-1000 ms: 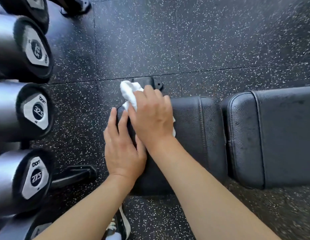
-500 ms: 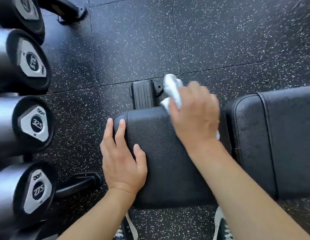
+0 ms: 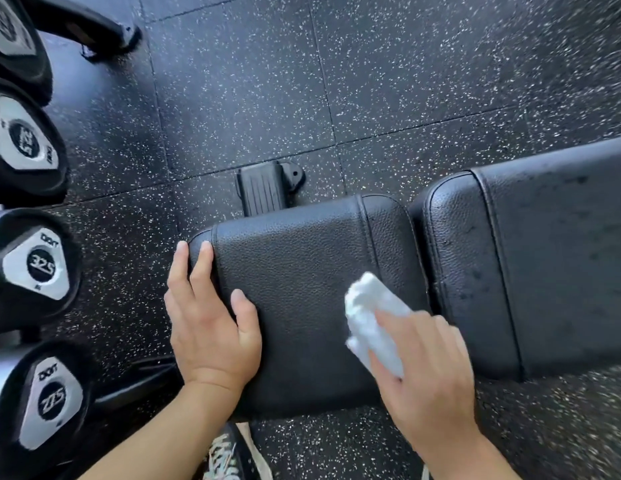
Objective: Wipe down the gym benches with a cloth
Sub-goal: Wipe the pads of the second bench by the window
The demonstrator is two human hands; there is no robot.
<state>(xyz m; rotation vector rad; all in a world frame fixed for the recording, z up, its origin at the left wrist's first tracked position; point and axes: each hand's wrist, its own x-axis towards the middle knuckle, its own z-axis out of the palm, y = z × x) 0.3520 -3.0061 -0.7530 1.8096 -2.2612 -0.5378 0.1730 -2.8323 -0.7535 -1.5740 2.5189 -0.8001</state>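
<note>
A black padded bench seat (image 3: pixel 302 271) lies below me, with the longer back pad (image 3: pixel 531 265) to its right across a narrow gap. My left hand (image 3: pixel 208 320) rests flat on the seat's left edge, fingers straight and thumb spread over the pad. My right hand (image 3: pixel 423 372) presses a crumpled white cloth (image 3: pixel 371 323) against the near right part of the seat. The cloth sticks out past my fingers toward the upper left.
A rack of several dumbbells (image 3: pixel 35 268) with numbered end caps lines the left side, close to the seat. The bench's black foot (image 3: pixel 264 192) juts out behind the seat. Black speckled rubber floor (image 3: pixel 337 81) surrounds everything. My shoe (image 3: pixel 226 459) shows under the seat's near edge.
My right hand swept the cloth from the seat's far left corner across to the far right, then pulled it toward the near right. My left hand stayed on the left edge.
</note>
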